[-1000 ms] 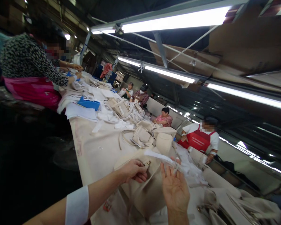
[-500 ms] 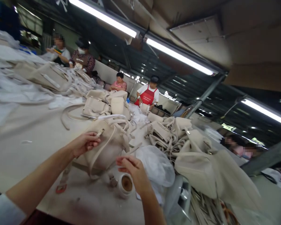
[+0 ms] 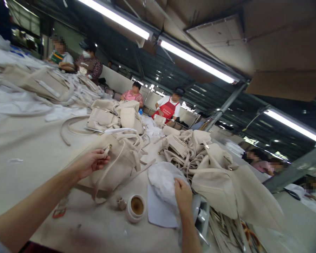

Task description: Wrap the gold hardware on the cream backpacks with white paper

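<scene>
My left hand (image 3: 94, 162) is closed, pinching a small beige tab with a gold-coloured metal end (image 3: 106, 150) at the side of a beige handbag (image 3: 116, 158). The bag rests on the table with its strap loop hanging down in front. To the right, my right hand (image 3: 183, 194) has its fingers closed on a crumpled, sheer white wrapping (image 3: 164, 179). Between my arms stands an open white jar (image 3: 136, 208) with brown contents, beside a small clear bottle (image 3: 121, 203). Part of a white sheet (image 3: 159, 209) shows under the wrapping.
Beige bags and straps are heaped at the right (image 3: 213, 182), with more bags behind (image 3: 105, 116). A grey tape dispenser (image 3: 201, 214) stands by my right forearm. A red-framed piece (image 3: 59, 212) lies at the left. Several co-workers sit or stand beyond, one in a red apron (image 3: 168, 109).
My right hand has moved right, from above the jar to the white wrapping. My left hand still holds the tab. The view has shifted slightly.
</scene>
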`<state>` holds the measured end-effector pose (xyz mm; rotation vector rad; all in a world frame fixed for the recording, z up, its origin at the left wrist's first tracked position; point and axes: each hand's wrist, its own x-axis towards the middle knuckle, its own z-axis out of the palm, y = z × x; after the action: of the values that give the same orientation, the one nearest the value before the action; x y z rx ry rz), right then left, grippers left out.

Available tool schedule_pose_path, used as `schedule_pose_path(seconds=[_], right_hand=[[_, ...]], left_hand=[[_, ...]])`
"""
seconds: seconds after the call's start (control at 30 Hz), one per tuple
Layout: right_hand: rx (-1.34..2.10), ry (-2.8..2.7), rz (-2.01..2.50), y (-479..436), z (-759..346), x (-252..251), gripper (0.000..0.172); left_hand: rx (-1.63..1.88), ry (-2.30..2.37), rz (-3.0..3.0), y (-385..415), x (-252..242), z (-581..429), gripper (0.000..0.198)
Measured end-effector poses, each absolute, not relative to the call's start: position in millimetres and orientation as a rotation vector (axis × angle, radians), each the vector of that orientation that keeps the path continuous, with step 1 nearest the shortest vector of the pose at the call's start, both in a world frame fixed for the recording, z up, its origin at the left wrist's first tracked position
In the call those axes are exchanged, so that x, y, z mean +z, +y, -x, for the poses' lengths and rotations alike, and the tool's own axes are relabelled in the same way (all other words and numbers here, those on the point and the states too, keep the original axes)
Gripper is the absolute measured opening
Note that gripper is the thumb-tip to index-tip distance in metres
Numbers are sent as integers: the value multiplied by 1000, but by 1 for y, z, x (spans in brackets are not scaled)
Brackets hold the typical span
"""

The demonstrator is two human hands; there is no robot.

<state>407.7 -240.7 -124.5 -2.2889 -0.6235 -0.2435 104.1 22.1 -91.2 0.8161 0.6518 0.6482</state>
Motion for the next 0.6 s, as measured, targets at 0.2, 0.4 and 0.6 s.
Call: schedule_pose_path(seconds=[0.2, 0.4, 0.6], right_hand=[[-244, -538, 2514, -199, -437, -127, 17], [-203, -590, 2413, -217, -457, -121, 12], [-98, -630, 2112, -235, -440, -104, 34]], left_hand=[[666, 627, -883, 23, -92, -95, 27], [672, 603, -982, 21, -97, -89, 40], [660, 624, -1024, 21, -94, -86, 41]])
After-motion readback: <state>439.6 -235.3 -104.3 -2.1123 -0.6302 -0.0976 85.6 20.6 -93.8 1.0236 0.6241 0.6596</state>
